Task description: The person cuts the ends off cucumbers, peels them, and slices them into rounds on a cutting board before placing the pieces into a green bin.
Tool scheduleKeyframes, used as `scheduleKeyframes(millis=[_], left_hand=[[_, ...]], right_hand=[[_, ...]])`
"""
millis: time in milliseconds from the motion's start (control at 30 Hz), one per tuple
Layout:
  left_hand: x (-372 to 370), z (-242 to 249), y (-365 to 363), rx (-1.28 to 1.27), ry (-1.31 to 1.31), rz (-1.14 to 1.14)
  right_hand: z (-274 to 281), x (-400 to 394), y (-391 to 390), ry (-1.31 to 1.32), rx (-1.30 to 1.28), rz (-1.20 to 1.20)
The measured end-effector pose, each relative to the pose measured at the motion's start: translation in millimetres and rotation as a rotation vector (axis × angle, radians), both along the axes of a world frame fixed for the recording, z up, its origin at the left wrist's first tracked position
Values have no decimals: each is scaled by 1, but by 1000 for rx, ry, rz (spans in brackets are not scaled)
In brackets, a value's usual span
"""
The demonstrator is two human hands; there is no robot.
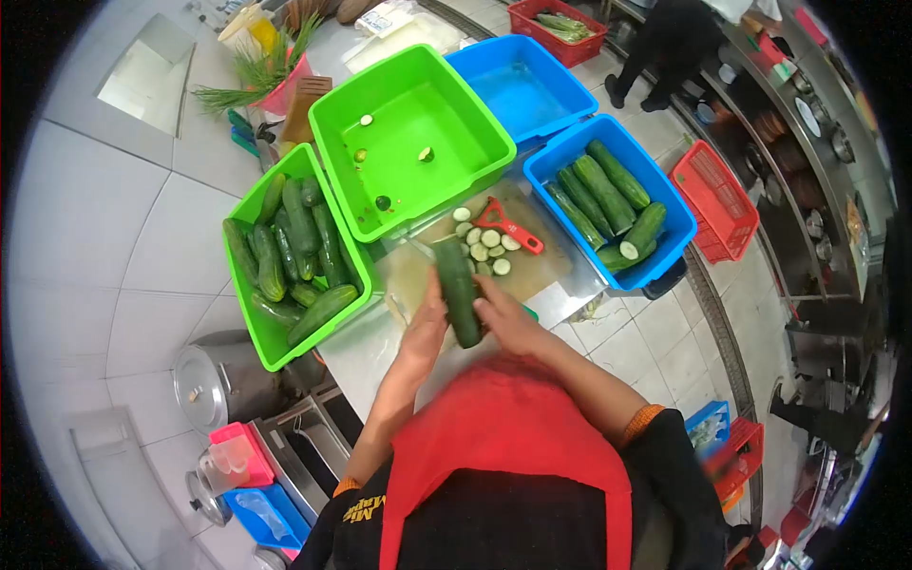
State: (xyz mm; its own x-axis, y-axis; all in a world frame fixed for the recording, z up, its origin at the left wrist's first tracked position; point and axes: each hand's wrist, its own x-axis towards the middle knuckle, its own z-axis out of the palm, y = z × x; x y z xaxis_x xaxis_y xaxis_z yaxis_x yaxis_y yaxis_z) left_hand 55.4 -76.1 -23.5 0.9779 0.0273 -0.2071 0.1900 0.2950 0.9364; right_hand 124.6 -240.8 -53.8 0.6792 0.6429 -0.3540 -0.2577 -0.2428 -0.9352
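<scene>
A large dark green cucumber (458,290) is held between my two hands over the near edge of the cutting board (560,249). My left hand (427,318) grips its left side, and my right hand (503,319) closes on its right side. Just beyond them lie several pale cut cucumber ends (489,239) and a red peeler (508,226). To the left, a green tub (271,353) holds several whole cucumbers (302,228). A blue tub (679,223) on the right holds several cucumbers with trimmed ends (604,193). A small green piece shows beside my right hand, partly hidden.
A larger green tub (418,90) with a few scraps stands behind the board, next to another blue tub (522,85). Red crates (717,204) sit on the right. A lidded metal pot (214,380) stands at lower left. Another person (670,43) stands at the far right.
</scene>
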Motion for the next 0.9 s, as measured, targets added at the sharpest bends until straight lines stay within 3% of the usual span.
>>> scheduleKeyframes(millis=[33, 67, 100, 133, 167, 200, 233, 267, 333, 367, 400, 467, 500, 533, 567, 600, 667, 733, 800, 867, 900], left_hand=[[5, 1, -1, 13, 3, 17], [9, 1, 1, 77, -41, -137], [9, 0, 2, 139, -71, -287], [6, 4, 1, 154, -45, -254], [5, 10, 0, 187, -47, -337], [5, 18, 0, 226, -49, -410], [3, 23, 1, 268, -28, -402], [0, 36, 8, 291, -1, -352], [1, 57, 21, 586, 73, -368], [0, 60, 34, 800, -1, -168], [5, 71, 57, 886, -7, -54], [15, 67, 116, 850, 33, 335], [23, 64, 146, 959, -5, 474], [26, 53, 183, 1147, 47, 582], [27, 37, 218, 1610, 160, 627], [26, 9, 241, 1612, 153, 630], [25, -32, 277, 1959, 827, 626], [22, -36, 272, 1989, 767, 626], [32, -30, 284, 2008, 693, 632], [33, -14, 314, 1821, 786, 561], [36, -6, 321, 1943, 675, 638]], right_hand=[[-41, -3, -1, -34, 143, -99], [-43, 1, -5, -29, 158, -78], [-40, 2, -7, 135, 283, -167], [-37, 0, -11, 313, 400, -249], [-27, 2, -18, 288, 361, -272], [-24, 8, -28, 104, 346, -249], [-4, 17, -29, -255, 169, -377], [4, 24, -35, -406, 22, -429], [6, 53, -46, -696, -137, -608], [22, 70, -54, -966, -305, -639], [36, 79, -60, -891, -466, -653], [41, 99, -71, -1003, -709, -584], [34, 104, -77, -1010, -709, -592], [24, 109, -80, -1173, -819, -510], [18, 109, -80, -1326, -930, -420], [19, 105, -72, -1329, -929, -426], [23, 87, -48, -1294, -512, -327], [5, 60, -30, -925, -331, -39], [-24, 34, -13, -848, -320, 128], [-33, 15, 1, -896, -424, 130], [-36, 10, 4, -936, -519, 132]])
